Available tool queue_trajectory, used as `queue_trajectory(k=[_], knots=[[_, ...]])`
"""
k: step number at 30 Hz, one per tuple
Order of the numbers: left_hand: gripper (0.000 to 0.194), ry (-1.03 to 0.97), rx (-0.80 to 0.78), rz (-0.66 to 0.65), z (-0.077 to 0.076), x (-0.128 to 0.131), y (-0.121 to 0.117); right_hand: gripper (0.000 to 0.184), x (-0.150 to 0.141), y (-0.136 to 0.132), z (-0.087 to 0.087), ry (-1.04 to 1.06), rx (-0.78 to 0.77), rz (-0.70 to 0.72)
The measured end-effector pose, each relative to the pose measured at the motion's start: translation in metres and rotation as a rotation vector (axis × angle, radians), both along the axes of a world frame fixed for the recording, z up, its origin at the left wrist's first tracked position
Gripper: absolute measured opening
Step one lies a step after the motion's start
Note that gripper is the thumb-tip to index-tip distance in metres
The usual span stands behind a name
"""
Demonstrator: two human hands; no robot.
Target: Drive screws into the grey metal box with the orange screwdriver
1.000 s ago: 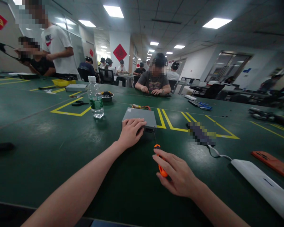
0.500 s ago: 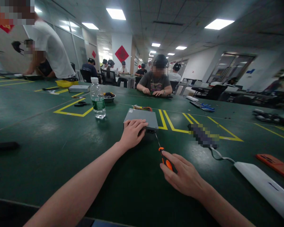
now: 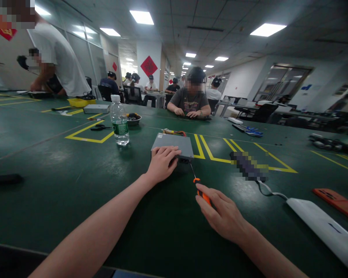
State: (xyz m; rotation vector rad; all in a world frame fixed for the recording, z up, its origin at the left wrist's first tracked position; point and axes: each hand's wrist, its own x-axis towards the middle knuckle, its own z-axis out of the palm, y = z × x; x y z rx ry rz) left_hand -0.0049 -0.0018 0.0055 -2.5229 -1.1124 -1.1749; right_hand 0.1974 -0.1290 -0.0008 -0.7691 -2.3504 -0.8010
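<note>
A grey metal power supply unit [image 3: 181, 143] sits on the green table, with a bundle of coloured wires [image 3: 174, 133] behind it. My left hand [image 3: 162, 164] grips its near edge, fingers laid over the top and thumb down by the front face. In my right hand [image 3: 220, 210] is an orange-and-black screwdriver [image 3: 203, 196], held by the handle between thumb and fingers. Its thin shaft slants up to the lower right front corner of the unit. Whether the tip sits in a screw is too small to see.
Left of the unit stands a water bottle [image 3: 120, 125], with a metal bowl [image 3: 133, 120] behind it. To the right lie a white power bank-like slab [image 3: 321, 222] with a cable and an orange phone [image 3: 338, 202]. A co-worker [image 3: 190, 100] sits opposite.
The screwdriver handle has turned, and my right fingers have shifted slightly around it. My left hand and the power supply unit stay in place.
</note>
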Motion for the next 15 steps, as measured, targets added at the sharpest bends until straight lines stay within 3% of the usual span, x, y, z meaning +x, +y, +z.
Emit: queue_trajectory(k=[6,15], knots=[[0.025,-0.005,-0.004,-0.003,0.0009,0.0001,-0.0005,0.021,0.0013,0.0028,-0.0007,0.036,0.101,-0.007],[0.026,-0.005,-0.001,-0.004,0.0004,-0.0002,-0.0004,0.015,-0.0002,0.0021,-0.0008,0.031,0.069,-0.022]])
